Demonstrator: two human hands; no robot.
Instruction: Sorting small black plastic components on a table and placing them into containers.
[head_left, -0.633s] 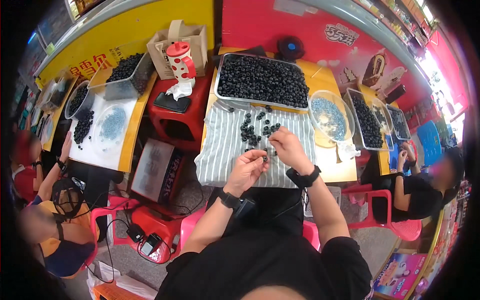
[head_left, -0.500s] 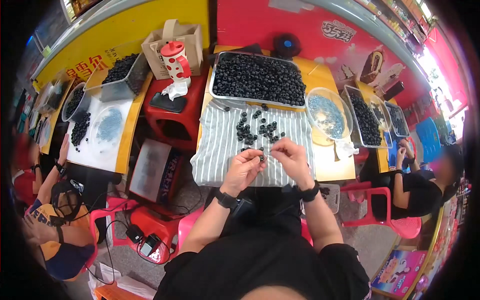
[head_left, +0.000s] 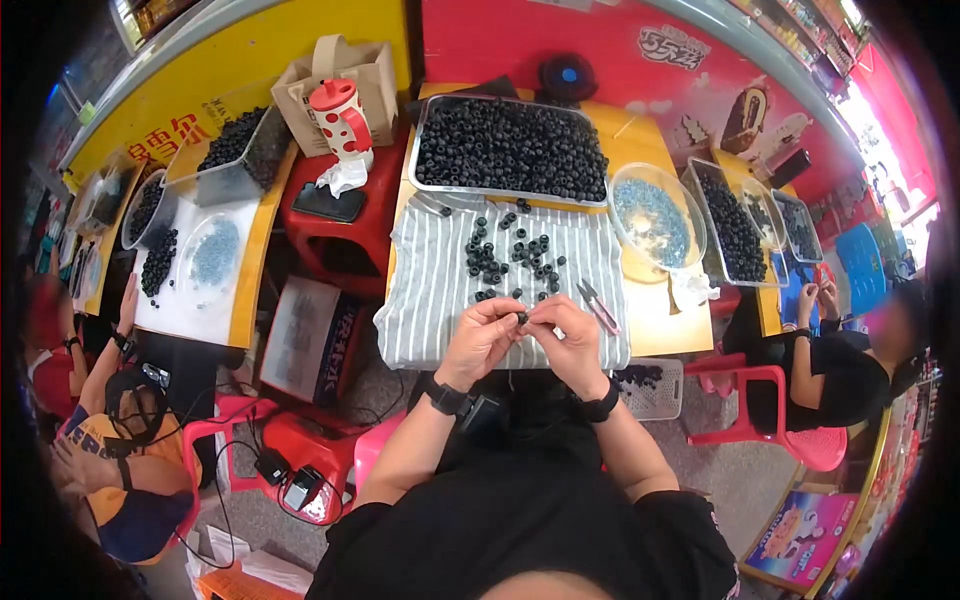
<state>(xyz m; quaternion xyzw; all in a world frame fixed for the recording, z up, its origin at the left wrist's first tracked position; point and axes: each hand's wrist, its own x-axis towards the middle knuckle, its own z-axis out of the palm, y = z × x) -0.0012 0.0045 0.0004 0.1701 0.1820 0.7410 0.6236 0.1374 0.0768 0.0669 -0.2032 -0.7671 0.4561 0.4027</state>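
Observation:
My left hand (head_left: 481, 343) pinches a small black ring-shaped piece (head_left: 522, 318) between thumb and fingertips, above the near part of a grey-and-white striped cloth (head_left: 420, 300). My right hand (head_left: 566, 340) is closed in a pinch right against that piece, fingertips meeting those of the left; anything else it grips is too small to make out. More black ring-shaped pieces (head_left: 487, 262) lie loose on the cloth just beyond my hands. A pair of thread snips (head_left: 600, 308) with pinkish handles rests on the cloth beside my right hand.
A clear tray (head_left: 510, 195) heaped with black pieces stands at the back. Right of it is a round tub (head_left: 655, 215) of pale blue bits. A red stool (head_left: 335, 235) at left bears a spotted cup (head_left: 343, 120). A white basket (head_left: 655, 395) sits low right. People sit at both sides.
My right hand has come in left and down to meet the left hand at the black piece. The thread snips now show beside it. The view has shifted slightly.

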